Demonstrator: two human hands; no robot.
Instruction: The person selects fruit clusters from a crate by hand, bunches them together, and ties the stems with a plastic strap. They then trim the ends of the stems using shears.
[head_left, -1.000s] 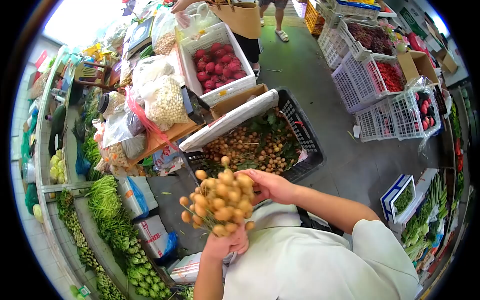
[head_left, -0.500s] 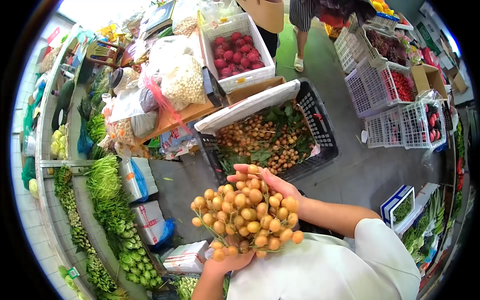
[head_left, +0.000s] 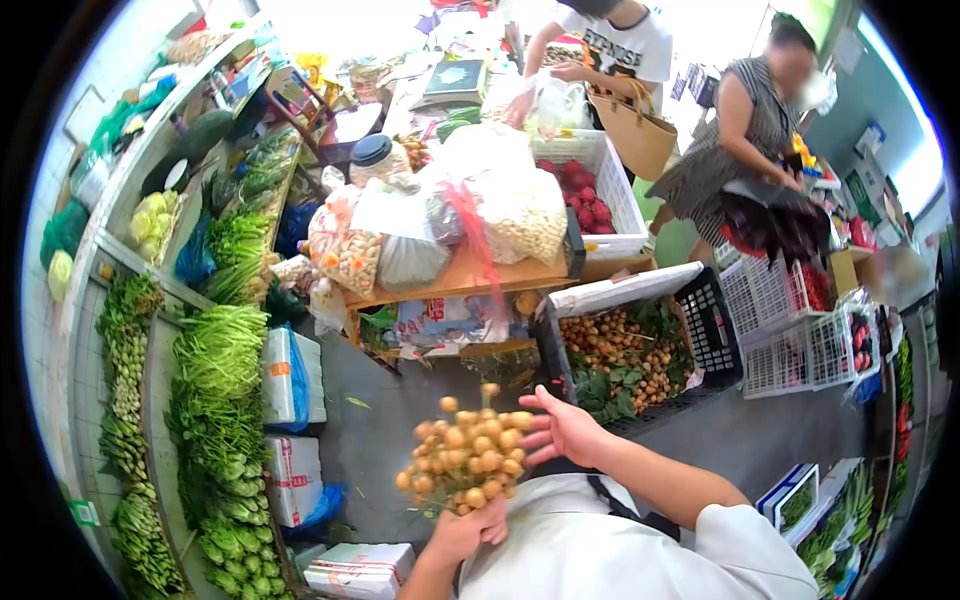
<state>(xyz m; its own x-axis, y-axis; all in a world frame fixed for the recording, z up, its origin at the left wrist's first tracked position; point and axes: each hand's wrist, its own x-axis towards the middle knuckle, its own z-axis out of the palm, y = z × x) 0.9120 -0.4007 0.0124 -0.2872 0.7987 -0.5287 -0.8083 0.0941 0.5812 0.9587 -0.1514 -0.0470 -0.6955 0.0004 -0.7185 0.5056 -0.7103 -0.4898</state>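
My left hand (head_left: 472, 530) is closed round the stems of a bunch of small round yellow-brown fruit (head_left: 465, 452) that looks like wampee. The bunch stands up from the fist, its stems largely hidden by the fingers. Just right of the bunch, my right hand (head_left: 568, 430) is open with its fingers spread, close to the outermost fruits; whether it touches them I cannot tell. Beyond the right hand, a black plastic crate (head_left: 712, 335) on the floor holds more such fruit (head_left: 625, 350) with green leaves.
A wooden table (head_left: 520, 275) bears bagged goods and a lidded jar (head_left: 375, 160). A white crate (head_left: 610, 150) holds dark red fruit. Leafy greens (head_left: 220, 380) line the left shelf, with white boxes (head_left: 295, 480) beside them. Two people (head_left: 740, 130) stand beyond, near stacked white crates (head_left: 780, 350).
My right hand has come away from under the bunch and opened to its right. My left hand now holds the bunch alone by the stems. The view has swung up and left, bringing two people into sight.
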